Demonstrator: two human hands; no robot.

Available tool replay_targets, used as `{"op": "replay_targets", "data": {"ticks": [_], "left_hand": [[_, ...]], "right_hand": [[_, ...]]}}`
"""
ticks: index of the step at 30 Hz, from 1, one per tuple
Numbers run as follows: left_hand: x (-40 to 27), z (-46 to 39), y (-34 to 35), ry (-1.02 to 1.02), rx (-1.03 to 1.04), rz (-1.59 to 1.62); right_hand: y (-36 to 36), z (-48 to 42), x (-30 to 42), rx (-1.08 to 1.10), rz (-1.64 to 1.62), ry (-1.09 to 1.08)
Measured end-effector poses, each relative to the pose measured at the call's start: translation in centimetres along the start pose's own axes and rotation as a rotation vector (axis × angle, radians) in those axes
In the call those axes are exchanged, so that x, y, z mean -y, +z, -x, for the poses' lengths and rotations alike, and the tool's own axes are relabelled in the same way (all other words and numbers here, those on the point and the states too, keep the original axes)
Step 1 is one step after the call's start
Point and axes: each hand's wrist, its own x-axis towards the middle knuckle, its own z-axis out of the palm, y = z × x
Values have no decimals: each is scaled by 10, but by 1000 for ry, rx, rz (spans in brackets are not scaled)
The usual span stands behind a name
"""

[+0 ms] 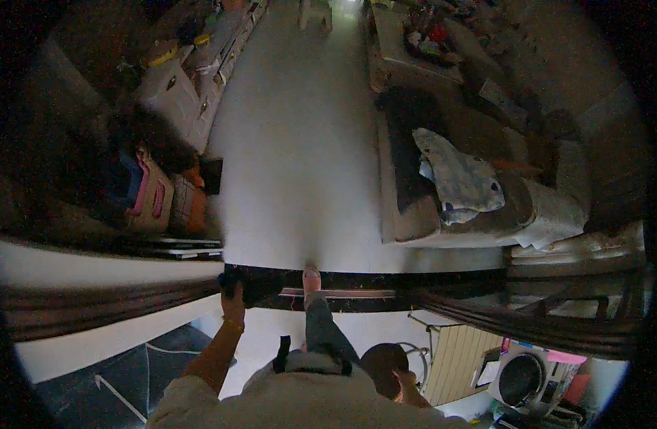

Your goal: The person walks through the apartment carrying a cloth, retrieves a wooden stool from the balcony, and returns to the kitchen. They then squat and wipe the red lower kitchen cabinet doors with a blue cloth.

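My left hand (233, 305) reaches forward at the left end of the black door sill (350, 307). It grips a dark object (264, 287), which hides part of the sill's metal strip; its kind is too dark to tell. Low at my right side, my right hand (406, 385) holds the edge of a dark brown, rounded object (383, 364). I cannot tell what that object is. One of my feet (311, 280), in light footwear, is on the sill between the two rooms.
Ahead runs a pale floor (301, 161), with a stool (316, 15) far off. A sofa (414, 225) bearing a patterned garment (462, 177) lines the right; white drawers (170, 99) line the left. Dark curtains (119, 303) flank the doorway. Behind right is a front-loading washing machine (521, 378).
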Motion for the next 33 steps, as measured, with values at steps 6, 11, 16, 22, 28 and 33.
{"op": "replay_targets", "data": {"ticks": [6, 11, 16, 22, 28, 33], "left_hand": [[-119, -54, 83, -63, 53, -3], [-223, -104, 96, -402, 127, 808], [-303, -226, 106, -89, 287, 906], [-409, -380, 173, 68, 401, 1086], [-492, -528, 291, 4, 635, 1133], [-551, -641, 414, -107, 826, 1218]], "right_hand": [[7, -64, 174, -155, 240, -442], [-3, -73, 378, 57, -356, -465], [-26, -133, 568, -147, 24, -627], [-61, -137, 800, -157, -225, -476], [-131, 0, 1034, -18, -927, -771], [-136, -38, 1169, 26, -1175, -864]]}}
